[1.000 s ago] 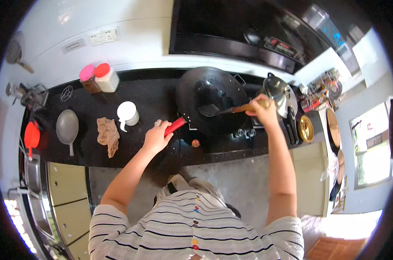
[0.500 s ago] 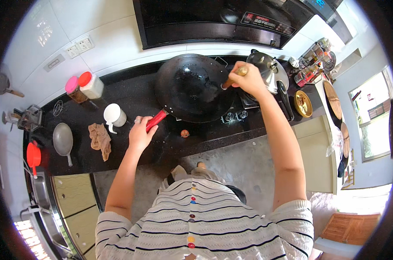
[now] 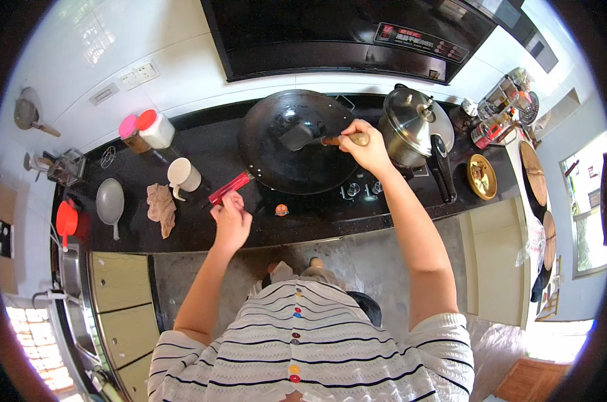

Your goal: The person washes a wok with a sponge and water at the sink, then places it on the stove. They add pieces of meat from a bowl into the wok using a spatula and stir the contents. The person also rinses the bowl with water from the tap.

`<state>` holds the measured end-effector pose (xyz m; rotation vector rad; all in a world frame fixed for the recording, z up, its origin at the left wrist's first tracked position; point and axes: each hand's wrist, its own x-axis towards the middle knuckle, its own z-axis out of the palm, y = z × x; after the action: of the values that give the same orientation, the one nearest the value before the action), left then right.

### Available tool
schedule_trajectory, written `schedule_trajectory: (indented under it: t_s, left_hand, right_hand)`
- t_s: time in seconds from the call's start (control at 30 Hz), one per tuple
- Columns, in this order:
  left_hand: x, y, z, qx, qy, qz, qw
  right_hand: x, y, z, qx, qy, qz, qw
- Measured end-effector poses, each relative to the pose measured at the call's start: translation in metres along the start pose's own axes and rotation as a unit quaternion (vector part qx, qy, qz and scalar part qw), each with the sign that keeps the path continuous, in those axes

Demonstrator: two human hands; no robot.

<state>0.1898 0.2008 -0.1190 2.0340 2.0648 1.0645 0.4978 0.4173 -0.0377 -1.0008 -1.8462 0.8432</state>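
A large black wok (image 3: 283, 164) sits on the stove. Across its right rim, my right hand (image 3: 365, 147) is closed around the wooden handle of a spatula (image 3: 295, 138); the broad grey blade lies inside the wok. The wok's red handle (image 3: 228, 188) points toward my left. Just below that handle is my left hand (image 3: 232, 218), its fingers loosely bent and apart, not wrapped around it. A fingertip is close to the handle's lower edge; whether it touches, I cannot tell. Inside the wok the surface looks dark and shiny.
Right of the wok stands a steel pressure cooker (image 3: 404, 130), its black handle (image 3: 441, 171) pointing toward me, beside a yellow bowl (image 3: 482, 177). At left are a white mug (image 3: 185, 176), brown cloth (image 3: 161, 209), grey pan (image 3: 110, 201) and lidded jars (image 3: 157, 131). A range hood (image 3: 330, 43) hangs above.
My left hand has let go of the wok's red handle and moved just below it. My right hand has shifted left, and the spatula blade now shows over the wok's middle.
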Motion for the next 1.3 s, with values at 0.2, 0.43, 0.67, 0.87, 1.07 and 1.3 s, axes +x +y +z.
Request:
schedule_trajectory:
  t_s: [0.2,0.43,0.67,0.87,1.07,1.3]
  left_hand:
    - [-0.041,-0.005,0.015,-0.111,-0.036,-0.061,0.991]
    - [-0.035,0.017,0.002,-0.093,-0.144,-0.055,0.984]
    - [-0.064,0.009,-0.002,0.005,-0.164,-0.095,0.982]
    - [-0.074,0.002,0.008,-0.102,-0.161,-0.181,0.965]
    - [-0.094,-0.014,0.009,-0.186,-0.195,-0.235,0.934]
    - [-0.098,-0.022,0.016,-0.168,-0.157,-0.175,0.957]
  right_hand:
    - [-0.005,-0.061,-0.028,0.022,-0.033,0.163,0.986]
    - [-0.034,0.005,0.011,0.061,0.045,0.031,0.997]
    - [-0.045,-0.078,0.005,-0.181,0.097,0.007,0.979]
    - [-0.061,-0.04,0.057,-0.062,0.106,-0.085,0.989]
    - [-0.048,-0.103,0.019,-0.218,0.102,-0.001,0.971]
    - [-0.035,-0.015,0.041,0.064,0.117,0.045,0.99]
